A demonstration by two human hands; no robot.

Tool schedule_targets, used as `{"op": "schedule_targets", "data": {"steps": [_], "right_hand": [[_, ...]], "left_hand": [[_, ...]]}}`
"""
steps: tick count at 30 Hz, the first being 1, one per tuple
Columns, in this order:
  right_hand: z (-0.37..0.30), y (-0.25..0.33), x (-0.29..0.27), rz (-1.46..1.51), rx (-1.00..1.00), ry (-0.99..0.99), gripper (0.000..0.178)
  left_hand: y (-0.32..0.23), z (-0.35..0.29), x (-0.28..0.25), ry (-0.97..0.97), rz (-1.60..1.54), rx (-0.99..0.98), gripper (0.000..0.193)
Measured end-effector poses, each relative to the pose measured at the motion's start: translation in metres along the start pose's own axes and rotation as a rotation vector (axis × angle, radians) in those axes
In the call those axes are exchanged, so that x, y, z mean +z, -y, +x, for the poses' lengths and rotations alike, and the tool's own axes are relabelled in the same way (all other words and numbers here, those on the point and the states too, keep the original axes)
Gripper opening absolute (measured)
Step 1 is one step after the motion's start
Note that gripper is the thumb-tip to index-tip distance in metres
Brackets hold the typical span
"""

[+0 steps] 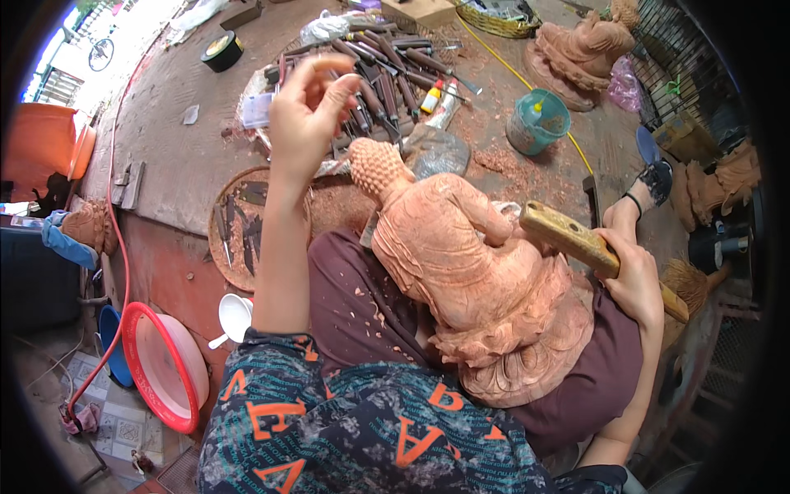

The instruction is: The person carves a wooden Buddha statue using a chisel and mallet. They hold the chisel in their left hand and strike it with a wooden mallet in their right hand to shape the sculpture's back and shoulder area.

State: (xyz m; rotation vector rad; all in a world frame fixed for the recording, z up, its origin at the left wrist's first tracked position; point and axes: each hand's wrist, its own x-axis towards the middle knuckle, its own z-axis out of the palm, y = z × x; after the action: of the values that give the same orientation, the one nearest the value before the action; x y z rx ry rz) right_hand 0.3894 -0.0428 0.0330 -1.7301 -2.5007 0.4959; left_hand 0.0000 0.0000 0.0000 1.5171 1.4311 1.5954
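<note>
Your left hand (pixel 317 103) is raised over the heap of chisels (pixel 387 86), half open, its fingers loosely curled and the thumb apart from them, with nothing visible in its grasp. Your right hand (pixel 634 280) is closed around a wooden bar (pixel 568 237), which sticks out past both sides of the fist, one end just beside the statue (pixel 461 247).

The statue rests across your lap on the dark trousers (pixel 350 276). It is reddish carved wood: tight round knobs of hair, shallow drapery folds over a smooth back, and a ruffled, rounded base. The bar is yellower, worn and blocky with softened edges. The chisels have brown handles and metal shanks; wood chips lie around them, near a translucent teal bucket (pixel 535 140).

The statue's long axis runs diagonally, head away from you to the left, base toward your right thigh, back turned up to you
</note>
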Motion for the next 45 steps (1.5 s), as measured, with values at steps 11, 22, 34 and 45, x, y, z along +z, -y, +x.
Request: {"op": "schedule_targets", "data": {"steps": [11, 22, 34, 45], "right_hand": [[0.004, -0.008, 0.002, -0.052, -0.009, 0.011, 0.042], [0.004, -0.011, 0.005, -0.059, 0.031, 0.033, 0.045], [0.035, 0.023, -0.014, 0.331, -0.061, -0.177, 0.051], [0.076, 0.081, -0.069, 0.468, -0.291, -0.268, 0.044]], "left_hand": [[0.193, 0.018, -0.005, 0.022, 1.099, -0.431, 0.035], [0.053, -0.015, -0.006, -0.156, -0.754, -0.181, 0.041], [-0.03, -0.018, 0.063, 0.19, -1.203, 0.144, 0.036], [-0.028, -0.023, 0.075, -0.077, -1.136, 0.149, 0.04]]}}
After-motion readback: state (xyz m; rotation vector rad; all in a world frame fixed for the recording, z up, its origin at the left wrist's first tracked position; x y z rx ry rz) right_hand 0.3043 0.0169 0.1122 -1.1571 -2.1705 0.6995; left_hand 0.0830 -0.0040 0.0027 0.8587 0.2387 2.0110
